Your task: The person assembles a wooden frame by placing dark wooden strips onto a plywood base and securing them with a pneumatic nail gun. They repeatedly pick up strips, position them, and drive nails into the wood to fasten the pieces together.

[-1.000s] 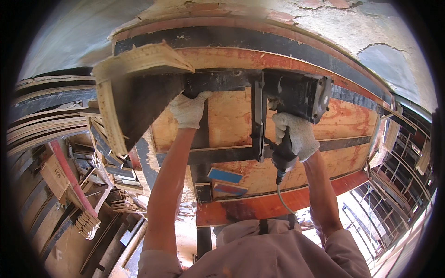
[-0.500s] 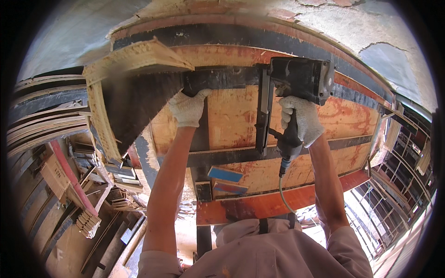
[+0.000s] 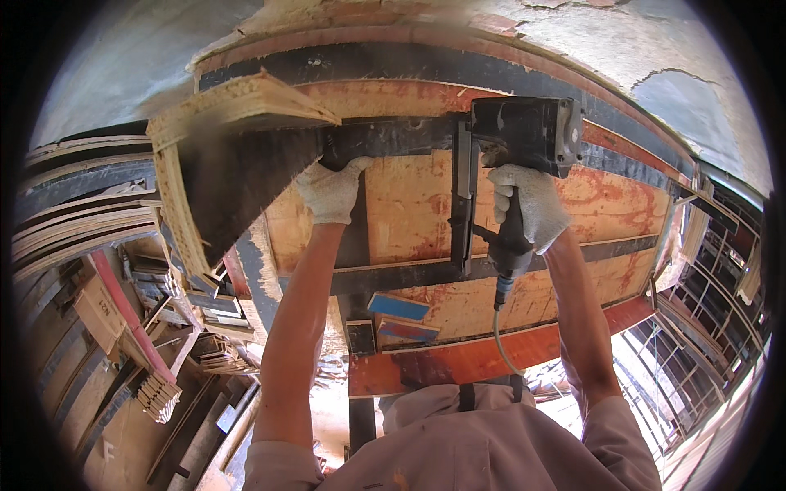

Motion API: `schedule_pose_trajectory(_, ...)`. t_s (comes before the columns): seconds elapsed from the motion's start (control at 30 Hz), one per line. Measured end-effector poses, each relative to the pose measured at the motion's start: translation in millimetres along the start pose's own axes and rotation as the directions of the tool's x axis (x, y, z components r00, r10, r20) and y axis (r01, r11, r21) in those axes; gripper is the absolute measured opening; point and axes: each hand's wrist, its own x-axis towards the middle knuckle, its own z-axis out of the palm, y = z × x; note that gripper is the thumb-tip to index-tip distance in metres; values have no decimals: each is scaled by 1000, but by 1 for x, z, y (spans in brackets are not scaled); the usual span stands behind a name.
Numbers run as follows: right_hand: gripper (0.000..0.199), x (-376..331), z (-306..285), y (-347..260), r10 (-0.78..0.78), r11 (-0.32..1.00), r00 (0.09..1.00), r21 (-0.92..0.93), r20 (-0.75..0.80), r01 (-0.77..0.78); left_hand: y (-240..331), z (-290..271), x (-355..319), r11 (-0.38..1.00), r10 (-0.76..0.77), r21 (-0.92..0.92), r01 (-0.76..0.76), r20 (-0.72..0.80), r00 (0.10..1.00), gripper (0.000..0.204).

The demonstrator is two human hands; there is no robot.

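Observation:
My right hand (image 3: 530, 204), in a pale knit glove, is wrapped round the handle of a black pneumatic nail gun (image 3: 524, 131). The gun's long magazine stands upright beside the handle, and its nose meets a black plywood strip (image 3: 401, 137) lying across a wooden panel (image 3: 409, 213). My gloved left hand (image 3: 332, 192) grips the strip further left, thumb along its lower edge and the other fingers partly hidden. Just beyond that hand is a dark board with rough plywood edges (image 3: 246, 164). An air hose (image 3: 499, 327) runs from the gun's handle toward my body.
Two short blue-faced offcuts (image 3: 399, 307) lie on the panel near its red front edge piece (image 3: 491, 353). Stacked plywood strips (image 3: 90, 225) and a cardboard box (image 3: 98, 304) are at the left. A metal rack (image 3: 696, 327) stands at the right, and a rough wall (image 3: 655, 49) rises beyond.
The nail gun and my right hand have shifted slightly left and away from me along the black strip. My left hand has stayed in place.

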Motion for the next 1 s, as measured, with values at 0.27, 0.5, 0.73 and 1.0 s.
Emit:
schedule_pose_trajectory(0.27, 25, -19, -10, 17, 65, 997, 998, 38, -3, -65, 1, -3, -1, 995, -94, -24, 96, 72, 993, 85)
schedule_pose_trajectory(0.5, 26, -20, 6, 29, 99, 995, 994, 1, 54, -99, 3, -4, 0, 988, -131, -69, 140, 122, 984, 91)
schedule_pose_trajectory(0.73, 17, -22, 14, 23, 79, 996, 996, -39, 48, -77, 1, -2, -1, 999, -54, 8, 54, 50, 997, 97)
schedule_pose_trajectory(1.0, 13, -20, -19, 44, 119, 993, 991, -31, 63, -117, 1, 1, -1, 994, -30, 100, 33, -32, 999, 88)
